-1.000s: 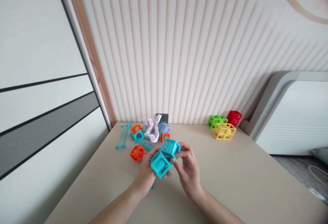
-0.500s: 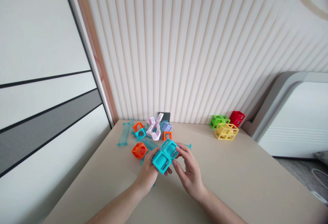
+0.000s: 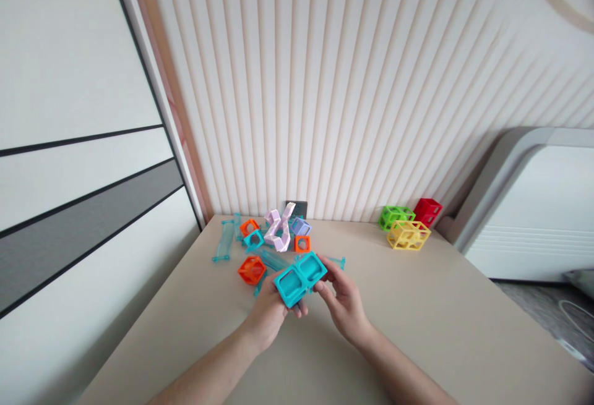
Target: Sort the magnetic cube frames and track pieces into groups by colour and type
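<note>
Two blue hollow cube blocks sit side by side as one blue block pair (image 3: 301, 279), held above the table. My left hand (image 3: 269, 309) is closed around the lower left of the pair, its fingers passing underneath. The thumb and fingers of my right hand (image 3: 342, 300) grip the pair's right end. Just beyond the hands lie an orange cube block (image 3: 252, 270) and a clear blue track piece (image 3: 273, 260), which the held blocks partly hide.
Farther back are a lilac zigzag piece (image 3: 278, 232), a smaller blue cube (image 3: 253, 240), orange cubes and a purple cube (image 3: 301, 226). At the right stand yellow (image 3: 408, 235), green (image 3: 396, 217) and red (image 3: 427, 211) blocks near the ribbed wall (image 3: 325, 96).
The blue block pair has turned in my hands, tilting so its open faces show more from above and it lies flatter. The blocks on the table have stayed in place.
</note>
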`<action>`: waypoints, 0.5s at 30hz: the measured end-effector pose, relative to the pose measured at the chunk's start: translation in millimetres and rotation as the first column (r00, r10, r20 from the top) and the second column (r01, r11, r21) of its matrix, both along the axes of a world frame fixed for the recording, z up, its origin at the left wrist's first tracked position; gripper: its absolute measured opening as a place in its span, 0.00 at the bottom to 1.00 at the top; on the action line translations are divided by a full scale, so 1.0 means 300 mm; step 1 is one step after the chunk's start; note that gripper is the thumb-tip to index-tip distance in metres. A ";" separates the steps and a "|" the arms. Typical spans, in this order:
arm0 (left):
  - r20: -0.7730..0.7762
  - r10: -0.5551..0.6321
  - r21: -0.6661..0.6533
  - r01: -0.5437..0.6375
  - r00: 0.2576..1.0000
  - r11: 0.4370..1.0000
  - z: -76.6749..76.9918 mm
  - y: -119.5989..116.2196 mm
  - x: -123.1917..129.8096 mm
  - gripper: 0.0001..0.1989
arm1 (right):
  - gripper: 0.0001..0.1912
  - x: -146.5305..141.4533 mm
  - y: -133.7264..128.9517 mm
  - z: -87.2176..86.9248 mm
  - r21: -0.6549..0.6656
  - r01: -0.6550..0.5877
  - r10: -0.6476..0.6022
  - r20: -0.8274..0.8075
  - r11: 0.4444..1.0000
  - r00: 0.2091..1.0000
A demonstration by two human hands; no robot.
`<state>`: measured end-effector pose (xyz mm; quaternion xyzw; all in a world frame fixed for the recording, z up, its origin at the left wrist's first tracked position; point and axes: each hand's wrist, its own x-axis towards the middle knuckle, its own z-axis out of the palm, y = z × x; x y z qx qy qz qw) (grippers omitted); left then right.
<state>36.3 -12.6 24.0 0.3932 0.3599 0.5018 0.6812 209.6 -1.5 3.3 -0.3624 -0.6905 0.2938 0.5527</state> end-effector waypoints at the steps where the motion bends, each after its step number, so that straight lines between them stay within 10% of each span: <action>1: -0.003 -0.009 -0.003 0.009 1.000 1.000 0.003 -0.001 0.001 0.13 | 0.22 0.000 0.003 -0.001 -0.007 -0.007 0.007 0.002 1.000 1.000; 15: -0.031 -0.034 0.064 0.036 0.999 0.997 -0.007 -0.003 -0.003 0.15 | 0.20 -0.002 0.006 -0.002 0.091 0.029 -0.032 0.030 0.995 0.999</action>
